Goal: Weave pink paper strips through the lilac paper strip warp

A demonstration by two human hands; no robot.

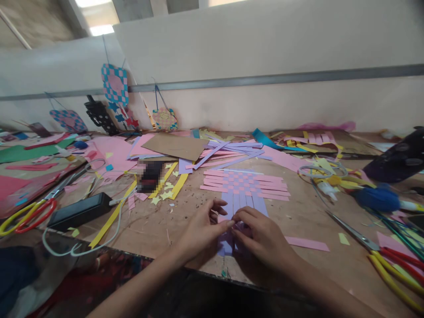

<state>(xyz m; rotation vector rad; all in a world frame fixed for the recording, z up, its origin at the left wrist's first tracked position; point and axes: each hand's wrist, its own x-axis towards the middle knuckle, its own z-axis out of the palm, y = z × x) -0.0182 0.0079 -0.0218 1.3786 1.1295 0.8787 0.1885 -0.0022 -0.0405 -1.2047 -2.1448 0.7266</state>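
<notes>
A woven paper sheet (pixel 243 180) lies on the table before me, pink strips crossing purple ones in a checked pattern at its far end. Loose pink ends stick out on both sides, and purple strips (pixel 247 203) run toward me under my hands. My left hand (pixel 207 225) has its fingers curled, with a bit of pink paper strip (pixel 224 218) showing between thumb and fingers. Close against it, my right hand (pixel 260 234) pinches at the same spot over the purple strips; its fingertips partly hide what they grip. A single pink strip (pixel 308 243) rests to the right.
Scissors (pixel 367 243) lie at right, near blue yarn (pixel 377 198). More scissors (pixel 36 212) and a black power strip (pixel 79 211) with a white cable are at left. Cardboard (pixel 174 146) and paper strips (pixel 232 150) pile up behind. Woven hangings (pixel 115 84) lean on the wall.
</notes>
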